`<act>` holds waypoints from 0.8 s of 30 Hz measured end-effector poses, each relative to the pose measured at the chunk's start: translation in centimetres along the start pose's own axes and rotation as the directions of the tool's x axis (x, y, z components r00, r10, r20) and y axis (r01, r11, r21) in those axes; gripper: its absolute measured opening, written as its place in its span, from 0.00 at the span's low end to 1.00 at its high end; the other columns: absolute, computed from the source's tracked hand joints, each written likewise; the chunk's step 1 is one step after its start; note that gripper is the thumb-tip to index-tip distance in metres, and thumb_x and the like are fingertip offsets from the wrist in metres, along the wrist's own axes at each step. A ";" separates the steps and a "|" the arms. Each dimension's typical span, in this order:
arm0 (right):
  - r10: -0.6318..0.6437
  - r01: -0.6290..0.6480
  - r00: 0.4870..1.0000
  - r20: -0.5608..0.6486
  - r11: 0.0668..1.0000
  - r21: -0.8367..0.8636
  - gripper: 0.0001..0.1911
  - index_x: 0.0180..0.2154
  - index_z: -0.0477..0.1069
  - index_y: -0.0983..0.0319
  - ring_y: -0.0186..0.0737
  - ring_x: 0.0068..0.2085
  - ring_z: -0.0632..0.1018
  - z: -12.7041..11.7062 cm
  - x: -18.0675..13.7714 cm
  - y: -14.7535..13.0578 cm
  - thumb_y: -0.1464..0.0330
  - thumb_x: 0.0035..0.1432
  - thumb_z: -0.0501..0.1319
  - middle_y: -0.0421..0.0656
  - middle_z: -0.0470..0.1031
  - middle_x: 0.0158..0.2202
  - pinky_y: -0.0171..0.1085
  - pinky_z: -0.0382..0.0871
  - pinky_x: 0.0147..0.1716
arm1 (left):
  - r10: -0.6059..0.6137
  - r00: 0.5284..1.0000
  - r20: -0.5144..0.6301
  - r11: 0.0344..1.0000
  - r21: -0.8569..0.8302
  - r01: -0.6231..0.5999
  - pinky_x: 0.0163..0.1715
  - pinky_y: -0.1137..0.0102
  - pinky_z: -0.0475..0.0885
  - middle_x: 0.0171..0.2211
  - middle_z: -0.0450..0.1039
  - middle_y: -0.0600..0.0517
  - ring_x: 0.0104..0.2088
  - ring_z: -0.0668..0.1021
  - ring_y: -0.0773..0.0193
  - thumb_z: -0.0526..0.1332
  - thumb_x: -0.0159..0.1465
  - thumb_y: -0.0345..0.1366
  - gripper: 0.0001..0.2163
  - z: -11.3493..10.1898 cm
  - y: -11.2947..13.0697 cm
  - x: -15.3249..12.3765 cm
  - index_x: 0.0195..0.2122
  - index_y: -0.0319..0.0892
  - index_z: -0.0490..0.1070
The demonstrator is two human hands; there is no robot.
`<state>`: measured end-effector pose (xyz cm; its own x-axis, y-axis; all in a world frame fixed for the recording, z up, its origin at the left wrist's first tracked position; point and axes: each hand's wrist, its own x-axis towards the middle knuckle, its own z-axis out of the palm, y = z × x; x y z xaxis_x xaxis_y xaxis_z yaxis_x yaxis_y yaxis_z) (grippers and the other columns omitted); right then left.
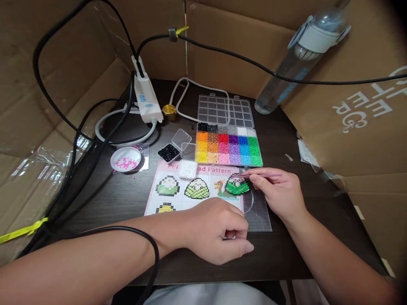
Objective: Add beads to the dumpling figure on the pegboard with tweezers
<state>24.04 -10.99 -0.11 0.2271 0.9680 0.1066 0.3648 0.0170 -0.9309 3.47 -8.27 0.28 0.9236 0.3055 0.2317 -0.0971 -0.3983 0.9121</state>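
My right hand (281,190) pinches a pair of pink tweezers (265,175), whose tips reach left over a bead piece (237,185) of green, white and black beads. That piece lies over a clear pegboard (259,212) and the right part of a printed bead pattern sheet (168,167). My left hand (219,231) rests on the sheet's lower part with fingers curled under and the thumb pointing right; nothing shows in it. Just above stands a small box of white beads (188,169). A small box of black beads (168,153) sits to its left, lid up.
Behind the sheet an open bead case (233,146) holds many colours. A white dish (126,159) of pink beads is at left, near a gold cup (169,112) and a power strip (146,99). A bottle (286,80) leans at right. A black cable (152,243) crosses my left forearm.
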 end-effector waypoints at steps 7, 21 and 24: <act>0.005 -0.002 0.998 -0.057 0.998 0.062 0.04 0.34 0.84 0.56 0.33 0.27 0.78 -0.2 0.1 0.4 0.67 0.57 0.69 0.42 0.85 0.33 0.32 0.74 0.27 | -0.015 1.000 0.005 1.000 -0.008 0.015 0.24 0.73 0.60 0.20 0.62 0.57 0.23 0.64 0.73 0.63 0.61 0.34 0.14 0.0 0.0 0.0 0.21 0.40 0.63; -0.029 0.039 0.998 -0.050 0.976 0.214 0.06 0.34 0.84 0.58 0.35 0.25 0.76 2.3 0.9 -3.7 0.64 0.53 0.72 0.44 0.83 0.30 0.34 0.72 0.25 | -0.047 0.999 0.025 0.999 0.000 0.047 0.25 0.74 0.62 0.20 0.66 0.56 0.23 0.67 0.73 0.64 0.61 0.36 0.13 0.4 -0.4 -0.4 0.21 0.39 0.66; -0.021 0.018 1.000 0.023 0.988 0.155 0.06 0.34 0.84 0.58 0.40 0.30 0.82 4.4 1.1 -5.4 0.64 0.53 0.71 0.44 0.84 0.31 0.37 0.78 0.29 | -0.070 0.997 0.036 0.998 0.006 0.070 0.26 0.74 0.62 0.21 0.67 0.56 0.23 0.68 0.73 0.64 0.61 0.37 0.14 0.3 -0.4 -0.4 0.21 0.40 0.66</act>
<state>18.29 -8.90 3.52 0.1988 0.9728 0.1185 0.2246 0.0725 -0.9717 3.24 -8.54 -0.30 0.9409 0.3015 0.1545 -0.0298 -0.3806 0.9243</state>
